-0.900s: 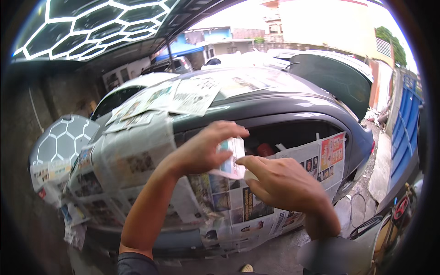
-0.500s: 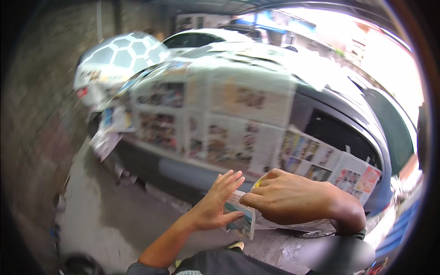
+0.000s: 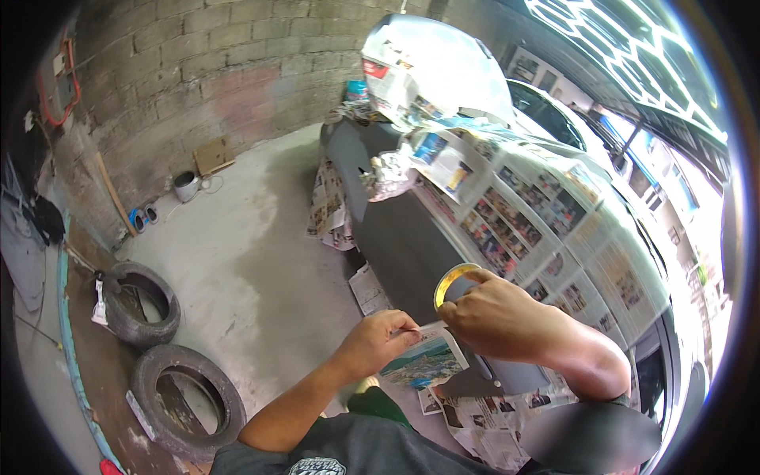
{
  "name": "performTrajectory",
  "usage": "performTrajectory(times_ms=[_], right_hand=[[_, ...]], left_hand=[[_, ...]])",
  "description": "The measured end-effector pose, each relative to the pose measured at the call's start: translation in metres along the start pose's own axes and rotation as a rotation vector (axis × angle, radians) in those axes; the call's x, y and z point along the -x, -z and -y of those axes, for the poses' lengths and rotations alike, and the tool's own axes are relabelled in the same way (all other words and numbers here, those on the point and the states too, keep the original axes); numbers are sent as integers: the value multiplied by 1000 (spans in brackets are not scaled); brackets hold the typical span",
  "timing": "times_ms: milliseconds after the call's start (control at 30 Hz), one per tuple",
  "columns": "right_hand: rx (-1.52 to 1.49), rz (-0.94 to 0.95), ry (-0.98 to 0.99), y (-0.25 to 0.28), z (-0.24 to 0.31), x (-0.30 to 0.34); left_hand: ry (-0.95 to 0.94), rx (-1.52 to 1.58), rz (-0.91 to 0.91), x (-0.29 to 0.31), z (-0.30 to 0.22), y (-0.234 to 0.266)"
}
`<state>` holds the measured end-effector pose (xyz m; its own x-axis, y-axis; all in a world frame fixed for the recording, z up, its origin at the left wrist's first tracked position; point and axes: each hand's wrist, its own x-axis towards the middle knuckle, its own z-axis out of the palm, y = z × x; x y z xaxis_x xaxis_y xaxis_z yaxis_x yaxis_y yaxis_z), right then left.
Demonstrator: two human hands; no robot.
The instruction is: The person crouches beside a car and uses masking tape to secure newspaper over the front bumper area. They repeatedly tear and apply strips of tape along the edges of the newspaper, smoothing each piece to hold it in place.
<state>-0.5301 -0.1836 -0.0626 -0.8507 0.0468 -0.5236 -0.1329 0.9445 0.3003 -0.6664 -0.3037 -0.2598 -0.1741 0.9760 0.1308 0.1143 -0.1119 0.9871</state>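
Note:
My right hand (image 3: 500,318) grips a roll of yellow masking tape (image 3: 446,283) by its rim, with the ring's hollow facing me. Just left of it, my left hand (image 3: 370,345) pinches the top edge of a newspaper sheet (image 3: 425,364) between thumb and fingers. The sheet hangs below both hands and shows a landscape picture in colour. Behind my hands stands a car with a grey lower side (image 3: 388,226). Newspaper masking (image 3: 546,207) covers its upper side and windows. Whether a strip of tape joins the roll to the sheet cannot be made out.
Two worn tyres (image 3: 190,400) lie on the concrete floor at the left, near a wooden board (image 3: 79,332). A block wall (image 3: 222,71) closes the far side, with a white pot (image 3: 187,186) at its foot. More newspaper (image 3: 475,419) hangs low beside me.
My view has swung left, bringing the wall, floor and tyres into sight. My left hand has gone from spread fingers to a pinch on the newspaper. The tape roll now shows more fully.

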Motion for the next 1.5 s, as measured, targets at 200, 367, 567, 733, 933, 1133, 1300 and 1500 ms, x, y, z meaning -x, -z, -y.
performTrajectory(times_ms=[200, 367, 567, 733, 933, 1133, 1300, 1500], right_hand=[[-3, -130, 102, -1, -48, -114], [-4, -262, 298, 7, -108, -204], [27, -464, 387, 52, -175, -286], [78, -651, 470, 64, -224, -363], [375, -511, 429, 83, -281, -470], [147, -260, -159, 161, -422, -627], [-245, -427, 206, 176, -425, -759], [-934, -431, 244, 179, -383, -886]], left_hand=[[181, 69, -113, -22, 24, 74], [184, -50, -207, -72, 38, 148], [73, -381, -402, -145, 27, 227], [95, -305, -557, -188, 49, 279], [313, -216, -470, -231, 81, 348], [372, 305, -664, -264, 173, 481], [283, 323, -644, -299, 216, 615], [325, -125, -546, -367, 214, 767]])
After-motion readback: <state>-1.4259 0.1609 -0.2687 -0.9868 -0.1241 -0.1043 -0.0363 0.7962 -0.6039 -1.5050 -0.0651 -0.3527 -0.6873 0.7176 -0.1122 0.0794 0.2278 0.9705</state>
